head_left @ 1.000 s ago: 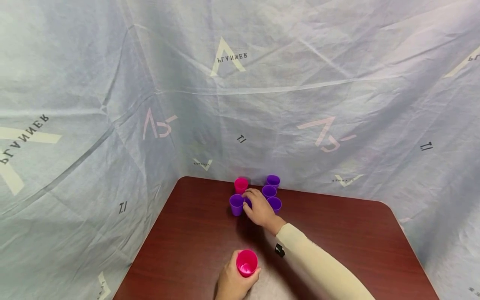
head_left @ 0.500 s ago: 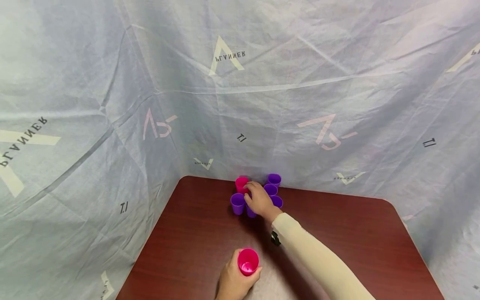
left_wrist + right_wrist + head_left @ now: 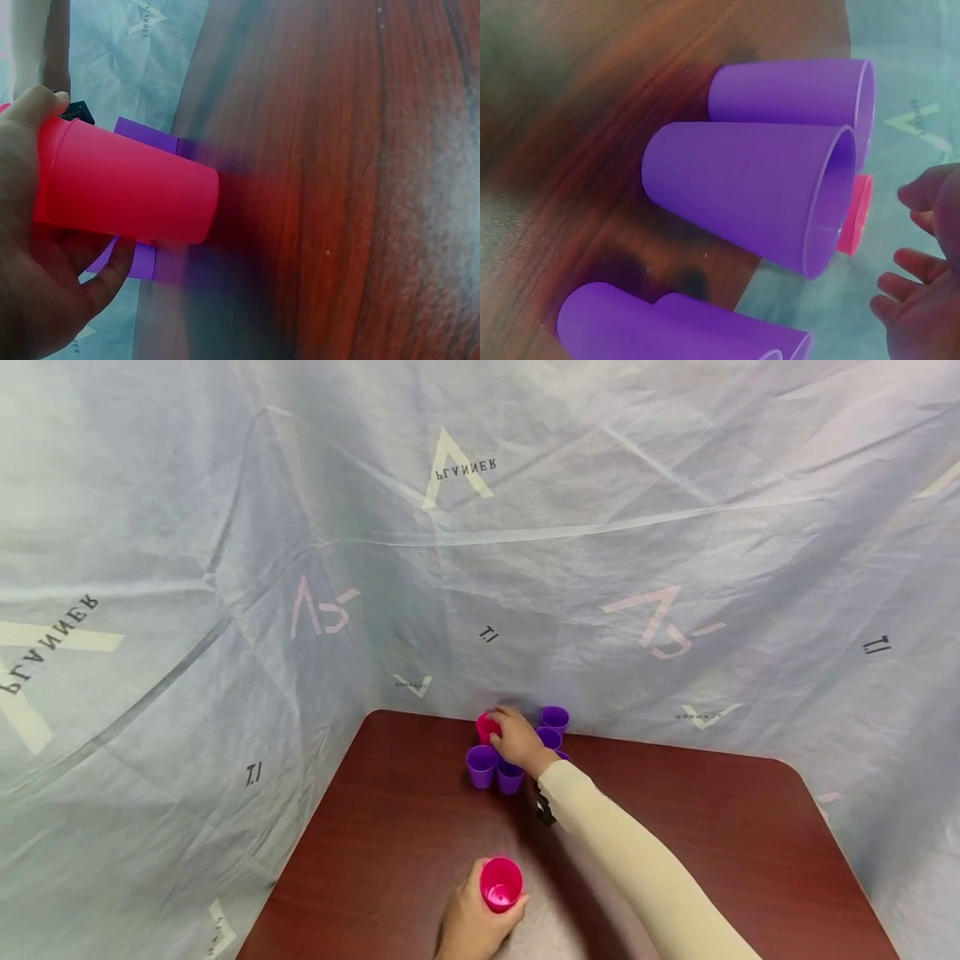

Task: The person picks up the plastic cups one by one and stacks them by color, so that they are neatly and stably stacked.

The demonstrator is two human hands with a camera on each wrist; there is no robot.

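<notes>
My left hand [image 3: 476, 914] grips a pink cup [image 3: 501, 885] near the front of the table, its mouth facing up. In the left wrist view, thumb and fingers wrap that cup [image 3: 135, 184] near its rim. My right hand [image 3: 519, 739] reaches over the cups at the back, fingertips right at the rim of a second pink cup [image 3: 483, 727]. In the right wrist view, thumb and fingers are spread apart with nothing between them, and that pink cup [image 3: 860, 214] shows partly behind purple cups. Two purple cups [image 3: 482, 768] stand just in front of it.
More purple cups [image 3: 555, 718] stand in a row right of my right hand, partly hidden by it. The reddish-brown table [image 3: 375, 843] ends at a grey printed cloth [image 3: 600, 527] behind and to the left. A dark device [image 3: 544, 808] hangs under my right wrist.
My right hand has moved away from the purple cup at the front, back and slightly left to the far pink cup. My left hand keeps its hold on the near pink cup.
</notes>
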